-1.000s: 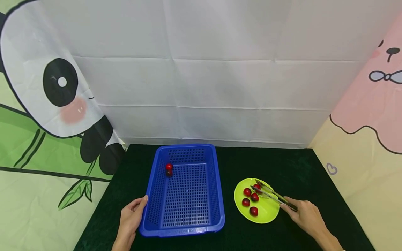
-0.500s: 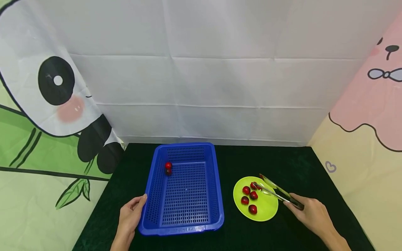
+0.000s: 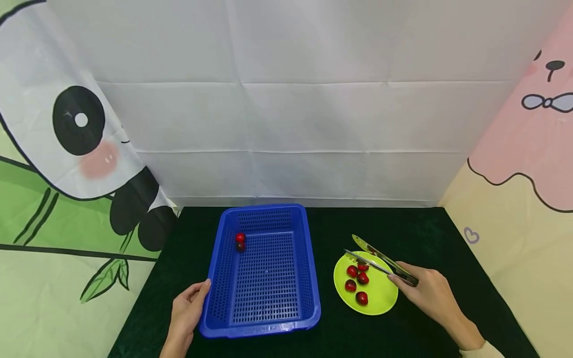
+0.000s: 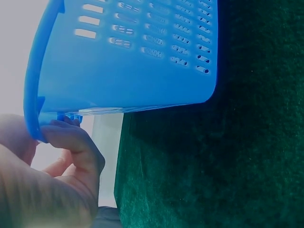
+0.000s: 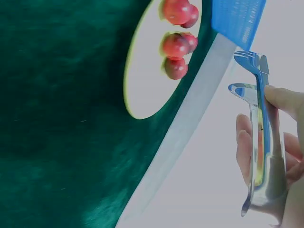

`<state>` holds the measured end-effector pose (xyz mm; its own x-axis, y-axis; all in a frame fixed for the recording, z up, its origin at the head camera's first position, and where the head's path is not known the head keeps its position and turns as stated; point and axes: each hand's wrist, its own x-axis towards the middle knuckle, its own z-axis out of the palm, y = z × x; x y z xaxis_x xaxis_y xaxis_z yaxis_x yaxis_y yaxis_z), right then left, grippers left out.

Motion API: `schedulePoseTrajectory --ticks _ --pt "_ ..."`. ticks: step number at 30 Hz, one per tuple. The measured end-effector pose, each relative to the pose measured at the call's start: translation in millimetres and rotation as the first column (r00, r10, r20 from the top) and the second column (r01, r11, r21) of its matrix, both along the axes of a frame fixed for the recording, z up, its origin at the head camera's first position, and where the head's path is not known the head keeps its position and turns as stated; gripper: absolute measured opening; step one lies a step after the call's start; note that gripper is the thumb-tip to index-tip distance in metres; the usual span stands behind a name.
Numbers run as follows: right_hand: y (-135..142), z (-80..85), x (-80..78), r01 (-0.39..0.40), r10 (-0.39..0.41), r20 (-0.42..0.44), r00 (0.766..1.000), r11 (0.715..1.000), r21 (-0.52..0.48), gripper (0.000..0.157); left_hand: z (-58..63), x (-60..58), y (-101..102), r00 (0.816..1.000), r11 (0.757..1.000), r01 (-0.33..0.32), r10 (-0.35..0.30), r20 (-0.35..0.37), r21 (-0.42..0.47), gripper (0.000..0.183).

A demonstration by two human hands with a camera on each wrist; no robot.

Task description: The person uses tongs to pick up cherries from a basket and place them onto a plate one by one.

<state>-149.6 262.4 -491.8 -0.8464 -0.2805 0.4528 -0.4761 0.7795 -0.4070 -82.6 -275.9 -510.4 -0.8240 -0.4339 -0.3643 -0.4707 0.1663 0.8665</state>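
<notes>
My right hand point(image 3: 425, 293) grips metal tongs point(image 3: 384, 257), jaws apart, their long axis running leftward and away from me. The five cherries point(image 3: 361, 298) lie left of this hand, the nearer of the two, and on the near side of the tong tips. They sit grouped toward the left of a lime-green plate point(image 3: 380, 298). My left hand point(image 3: 187, 306) holds the blue perforated basket point(image 3: 259, 329) by its left rim; inside, two more cherries point(image 3: 240, 237) rest together near the far left.

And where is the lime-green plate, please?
In the head view, the plate lies on dark green cloth, right of the blue basket; the metal tongs in the right hand overlap its far edge.
</notes>
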Motion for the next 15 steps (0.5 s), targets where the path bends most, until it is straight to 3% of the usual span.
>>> schedulePoseTrajectory --ticks 6,15 --pt "-17 8.9 -12.5 -0.060 0.059 -0.071 0.996 0.998 -0.007 0.037 -1.3 0.9 2 1.000 1.000 -0.006 0.006 -0.004 -0.002 0.065" --pt "-39 18.4 -28.8 -0.128 0.125 -0.099 0.987 0.991 -0.026 0.037 0.5 1.3 1 1.000 1.000 -0.012 0.012 0.000 -0.022 0.066"
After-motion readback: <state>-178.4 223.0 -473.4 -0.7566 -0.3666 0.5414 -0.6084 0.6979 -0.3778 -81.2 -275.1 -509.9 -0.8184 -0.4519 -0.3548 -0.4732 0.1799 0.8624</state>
